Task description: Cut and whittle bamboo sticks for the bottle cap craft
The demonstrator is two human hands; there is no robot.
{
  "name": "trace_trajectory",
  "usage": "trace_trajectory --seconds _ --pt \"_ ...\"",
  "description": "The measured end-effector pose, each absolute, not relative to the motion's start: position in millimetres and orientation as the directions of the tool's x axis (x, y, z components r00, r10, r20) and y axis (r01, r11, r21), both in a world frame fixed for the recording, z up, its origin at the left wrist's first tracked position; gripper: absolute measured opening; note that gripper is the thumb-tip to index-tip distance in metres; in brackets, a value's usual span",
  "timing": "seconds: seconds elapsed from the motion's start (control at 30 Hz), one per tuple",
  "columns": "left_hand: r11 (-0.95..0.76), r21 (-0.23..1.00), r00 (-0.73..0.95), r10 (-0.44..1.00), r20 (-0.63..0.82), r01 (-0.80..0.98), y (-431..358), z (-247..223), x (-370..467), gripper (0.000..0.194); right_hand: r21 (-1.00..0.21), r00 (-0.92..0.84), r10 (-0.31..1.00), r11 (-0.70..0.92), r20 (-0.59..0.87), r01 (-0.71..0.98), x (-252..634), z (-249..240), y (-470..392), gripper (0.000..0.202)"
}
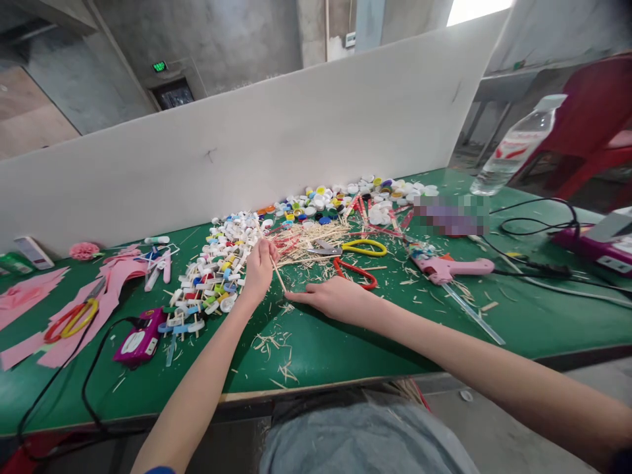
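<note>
My left hand (260,266) is closed around a thin wooden stick (279,274) that slants down to the right. The index finger of my right hand (330,296) reaches out to the stick's lower end; its other fingers are curled, and I cannot make out anything in them. Behind both hands lies a heap of thin wooden sticks (311,237). Scissors with yellow and red handles (364,247) rest on the heap's right side. Left of my left hand is a pile of bottle caps on sticks (212,276).
On the green table (316,355), loose caps (320,201) line the white partition (247,158). A pink glue gun (454,268) and water bottle (518,148) are on the right. Pink paper (116,280), other scissors (74,320) and a purple power box (141,339) are on the left.
</note>
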State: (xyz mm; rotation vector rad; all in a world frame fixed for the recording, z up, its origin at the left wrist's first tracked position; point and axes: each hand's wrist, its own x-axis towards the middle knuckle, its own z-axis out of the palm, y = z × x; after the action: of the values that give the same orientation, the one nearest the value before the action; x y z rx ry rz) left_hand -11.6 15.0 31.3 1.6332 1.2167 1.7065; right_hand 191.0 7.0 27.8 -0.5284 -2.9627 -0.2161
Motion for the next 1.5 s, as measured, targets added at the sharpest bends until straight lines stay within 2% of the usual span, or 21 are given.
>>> trace_trajectory --seconds 0.17,0.3,0.5,0.73,0.93,1.07,1.27,1.5 --pt "-0.489 0.838 -0.163 0.831 0.532 0.242 13.1 32.6 -12.9 0.044 0.087 -0.917 0.331 0.93 0.225 0.357 194.9 24.6 10.8 0.052" --pt "-0.488 0.849 -0.158 0.839 0.52 0.203 15.4 31.1 -13.9 0.043 0.145 -0.905 0.344 0.911 0.25 0.387 195.6 26.5 13.9 0.06" --pt "-0.499 0.845 -0.164 0.833 0.529 0.191 16.7 31.3 -9.7 0.044 0.142 -0.901 0.355 0.907 0.25 0.397 191.9 26.4 11.3 0.063" --pt "-0.503 0.85 -0.168 0.835 0.525 0.156 15.6 32.9 -6.5 0.044 0.089 -0.898 0.368 0.913 0.243 0.398 192.5 25.6 9.7 0.056" --pt "-0.498 0.857 -0.182 0.838 0.515 0.134 16.6 29.7 -8.7 0.045 0.094 -0.915 0.371 0.917 0.16 0.388 194.2 28.4 3.6 0.055" --pt "-0.495 0.852 -0.17 0.837 0.52 0.169 14.7 31.5 -9.6 0.045 0.056 -0.91 0.365 0.922 0.196 0.382 196.3 32.1 5.1 0.051" --pt "-0.487 0.858 -0.168 0.843 0.511 0.167 16.0 30.2 -11.1 0.044 0.131 -0.885 0.405 0.888 0.232 0.441 192.8 31.0 7.1 0.066" --pt "-0.496 0.863 -0.158 0.848 0.506 0.098 16.0 30.5 -10.5 0.043 0.097 -0.893 0.402 0.899 0.203 0.427 189.2 28.5 6.9 0.057"
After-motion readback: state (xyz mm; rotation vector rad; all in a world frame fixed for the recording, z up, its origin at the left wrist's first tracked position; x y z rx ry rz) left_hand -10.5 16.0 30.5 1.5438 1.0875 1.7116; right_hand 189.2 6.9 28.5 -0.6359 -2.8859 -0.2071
